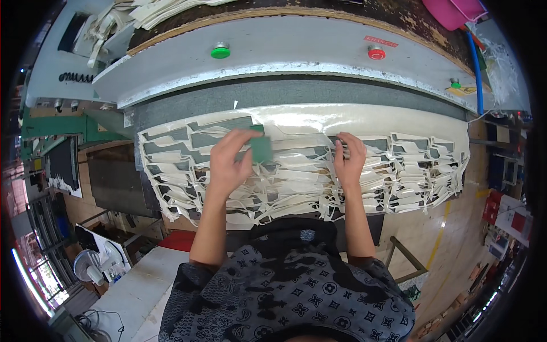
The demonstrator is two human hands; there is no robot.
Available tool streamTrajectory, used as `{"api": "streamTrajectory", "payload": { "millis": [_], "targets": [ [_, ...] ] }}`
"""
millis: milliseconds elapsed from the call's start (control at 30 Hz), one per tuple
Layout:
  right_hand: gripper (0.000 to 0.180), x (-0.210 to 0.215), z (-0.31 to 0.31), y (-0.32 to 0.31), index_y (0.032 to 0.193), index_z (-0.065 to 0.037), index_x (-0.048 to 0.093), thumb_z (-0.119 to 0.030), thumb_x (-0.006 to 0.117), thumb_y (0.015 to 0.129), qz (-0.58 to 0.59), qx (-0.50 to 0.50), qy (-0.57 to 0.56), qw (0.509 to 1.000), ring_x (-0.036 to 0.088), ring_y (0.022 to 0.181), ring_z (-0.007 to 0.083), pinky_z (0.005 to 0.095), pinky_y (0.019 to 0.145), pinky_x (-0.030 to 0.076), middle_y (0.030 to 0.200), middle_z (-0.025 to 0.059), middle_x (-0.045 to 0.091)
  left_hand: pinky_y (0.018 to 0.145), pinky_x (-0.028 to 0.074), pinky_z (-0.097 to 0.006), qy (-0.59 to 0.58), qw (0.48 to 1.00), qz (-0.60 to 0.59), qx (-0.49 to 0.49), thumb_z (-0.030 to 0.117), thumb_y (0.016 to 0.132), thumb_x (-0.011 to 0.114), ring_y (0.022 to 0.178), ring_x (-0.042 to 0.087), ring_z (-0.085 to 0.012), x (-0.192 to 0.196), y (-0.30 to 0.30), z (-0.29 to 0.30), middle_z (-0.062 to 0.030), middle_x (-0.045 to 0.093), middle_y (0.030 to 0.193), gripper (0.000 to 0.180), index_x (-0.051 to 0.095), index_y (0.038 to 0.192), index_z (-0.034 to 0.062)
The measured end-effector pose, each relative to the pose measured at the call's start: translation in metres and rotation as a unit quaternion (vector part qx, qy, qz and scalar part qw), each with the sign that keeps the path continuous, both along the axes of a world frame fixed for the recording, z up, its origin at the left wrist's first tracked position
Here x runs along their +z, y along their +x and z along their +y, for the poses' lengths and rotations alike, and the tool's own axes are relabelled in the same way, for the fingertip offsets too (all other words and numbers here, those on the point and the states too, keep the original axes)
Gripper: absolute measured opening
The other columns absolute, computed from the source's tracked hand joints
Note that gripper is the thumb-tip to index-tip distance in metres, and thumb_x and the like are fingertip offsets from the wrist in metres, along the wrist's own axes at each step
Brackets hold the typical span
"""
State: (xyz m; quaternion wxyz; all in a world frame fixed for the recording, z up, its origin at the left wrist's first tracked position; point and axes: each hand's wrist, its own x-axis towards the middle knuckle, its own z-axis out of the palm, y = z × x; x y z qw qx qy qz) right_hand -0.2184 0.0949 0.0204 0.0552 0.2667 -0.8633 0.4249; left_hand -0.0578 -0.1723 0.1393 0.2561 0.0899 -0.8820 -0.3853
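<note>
A cream sheet lies across the dark grey work surface, its near part cut into a ragged web of strips and openings. In my left hand is a green rectangular block, gripped between thumb and fingers over the cut part of the sheet. The block is smeared by motion, so its exact kind cannot be told. My right hand is over the web right of the middle, close to the uncut band. Its thumb and loosely bent fingers are apart, and I see nothing held between them.
Behind the sheet runs a grey machine beam with a green button and a red button. More cream strips lie on top at the far left. A pink container stands far right, above a blue hose. A fan is at the lower left.
</note>
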Motion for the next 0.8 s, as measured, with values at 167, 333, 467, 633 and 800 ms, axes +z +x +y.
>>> {"api": "streamTrajectory", "payload": {
  "millis": [167, 333, 467, 633, 800],
  "targets": [
    [0.038, 0.005, -0.026, 0.040, 0.122, 0.000, 0.073, -0.035, 0.065, 0.109, -0.355, 0.135, -0.220, 0.899, 0.073, 0.098, 0.0241, 0.0352, 0.089, 0.057, 0.101, 0.0131, 0.077, 0.082, 0.063, -0.040, -0.087, 0.993, 0.079, -0.026, -0.007, 0.078, 0.068, 0.095, 0.077, -0.0319, 0.015, 0.053, 0.020, -0.0139, 0.078, 0.103, 0.031, 0.078, 0.106, 0.0035],
    [0.088, 0.036, -0.054, 0.090, 0.147, 0.002, 0.054, -0.073, 0.030, 0.107, -0.752, 0.212, -0.274, 0.561, 0.074, 0.113, 0.0293, 0.0397, 0.098, 0.059, 0.113, 0.0168, 0.075, 0.096, 0.057, -0.043, -0.081, 0.984, 0.043, -0.155, 0.005, 0.078, 0.077, 0.104, 0.073, -0.0269, 0.003, 0.085, 0.074, -0.0058, 0.077, 0.109, 0.025, 0.080, 0.102, 0.0082],
    [0.045, 0.029, -0.052, 0.100, 0.135, 0.001, 0.060, -0.034, 0.066, 0.108, -0.675, 0.133, -0.236, 0.687, 0.072, 0.093, 0.0173, 0.0304, 0.077, 0.061, 0.122, 0.0149, 0.073, 0.099, 0.051, -0.046, -0.085, 0.979, -0.011, -0.186, 0.010, 0.080, 0.078, 0.111, 0.069, -0.0262, -0.013, 0.083, 0.091, -0.0019, 0.074, 0.114, 0.023, 0.081, 0.103, 0.0138],
    [0.029, 0.027, -0.018, 0.096, 0.124, 0.000, 0.065, -0.023, 0.071, 0.105, -0.568, 0.059, -0.337, 0.748, 0.067, 0.081, 0.0123, 0.0292, 0.064, 0.056, 0.111, 0.0118, 0.074, 0.087, 0.053, -0.042, 0.009, 0.990, 0.000, 0.142, 0.015, 0.087, 0.082, 0.100, 0.067, -0.0328, -0.094, 0.047, 0.046, -0.0109, 0.072, 0.107, 0.021, 0.078, 0.107, 0.0083],
    [0.032, 0.025, 0.002, 0.098, 0.116, 0.000, 0.067, -0.032, 0.066, 0.109, -0.512, 0.045, -0.362, 0.778, 0.066, 0.070, 0.0161, 0.0326, 0.058, 0.053, 0.090, 0.0090, 0.071, 0.098, 0.040, -0.051, -0.091, 0.936, -0.169, 0.295, 0.020, 0.084, 0.085, 0.108, 0.060, -0.0334, -0.135, -0.020, 0.031, -0.0116, 0.068, 0.110, 0.030, 0.078, 0.110, 0.0051]
  ]
}}
